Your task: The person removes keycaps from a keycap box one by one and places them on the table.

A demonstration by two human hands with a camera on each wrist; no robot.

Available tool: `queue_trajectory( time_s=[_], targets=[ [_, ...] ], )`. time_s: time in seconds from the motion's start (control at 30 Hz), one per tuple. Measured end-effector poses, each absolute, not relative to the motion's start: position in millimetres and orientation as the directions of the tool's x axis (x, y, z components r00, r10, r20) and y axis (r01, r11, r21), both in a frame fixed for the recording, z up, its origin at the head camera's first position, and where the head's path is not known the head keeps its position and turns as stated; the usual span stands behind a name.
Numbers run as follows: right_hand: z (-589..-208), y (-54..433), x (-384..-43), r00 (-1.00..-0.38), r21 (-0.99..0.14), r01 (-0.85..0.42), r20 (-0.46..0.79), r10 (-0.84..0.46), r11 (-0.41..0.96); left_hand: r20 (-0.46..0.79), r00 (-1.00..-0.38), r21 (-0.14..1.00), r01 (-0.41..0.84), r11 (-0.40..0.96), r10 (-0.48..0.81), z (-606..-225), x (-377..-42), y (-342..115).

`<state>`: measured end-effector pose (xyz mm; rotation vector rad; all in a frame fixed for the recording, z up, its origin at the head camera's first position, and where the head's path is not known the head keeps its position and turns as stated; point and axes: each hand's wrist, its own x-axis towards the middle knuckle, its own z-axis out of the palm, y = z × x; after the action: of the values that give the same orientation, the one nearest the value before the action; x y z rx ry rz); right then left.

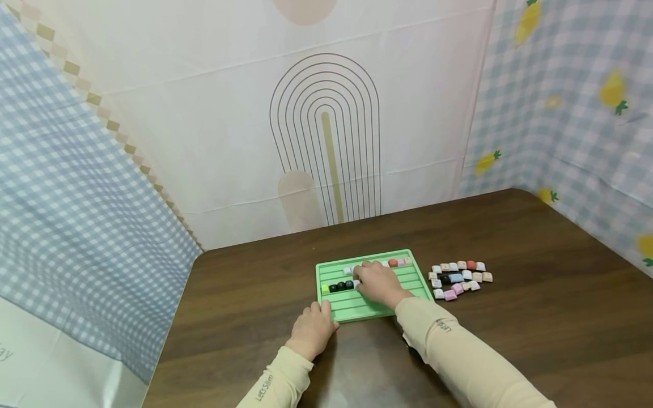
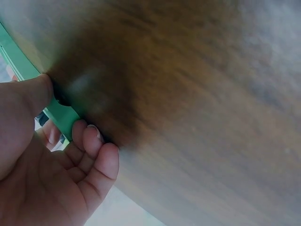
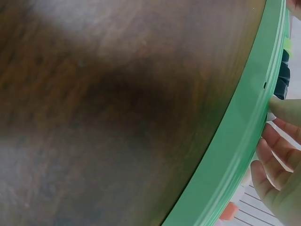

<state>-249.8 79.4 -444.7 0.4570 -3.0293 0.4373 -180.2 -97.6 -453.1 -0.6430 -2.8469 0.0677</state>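
A green ridged tray (image 1: 357,313) lies on the table with small keycaps standing in its rows. My left hand (image 1: 312,328) grips its near left corner, thumb along the front edge and fingers curled at the side, as the left wrist view shows. Over the middle of the tray, my right hand (image 1: 380,283) pinches a white keycap (image 3: 271,116) between thumb and index finger. That keycap is at the right end of a row with a yellow-green keycap (image 1: 325,289) and several black keycaps (image 1: 341,286). Part of the upper row is hidden behind my right hand.
Right of the tray, loose keycaps in white, pink, peach, black, blue and red (image 1: 471,264) lie in rough rows on the brown wooden table (image 1: 535,317). The upper tray row holds white, red (image 1: 393,263) and pink keycaps. A patterned cloth (image 1: 229,141) hangs behind the table.
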Motion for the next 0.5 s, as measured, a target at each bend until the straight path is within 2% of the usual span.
queue_trajectory(
  time_s=[0.23, 0.5],
  targets=[
    [-444, 78, -248, -0.954, -0.258, -0.299, 0.100, -0.282, 0.919, 0.172, -0.895, -0.056, 0.408, 0.911, 0.411, -451, -180, -97],
    [-419, 99, -247, -0.968, -0.391, -0.251, 0.088, -0.236, 0.885, 0.129, -0.908, -0.010, 0.401, 0.916, 0.399, -452, -181, -97]
  ],
)
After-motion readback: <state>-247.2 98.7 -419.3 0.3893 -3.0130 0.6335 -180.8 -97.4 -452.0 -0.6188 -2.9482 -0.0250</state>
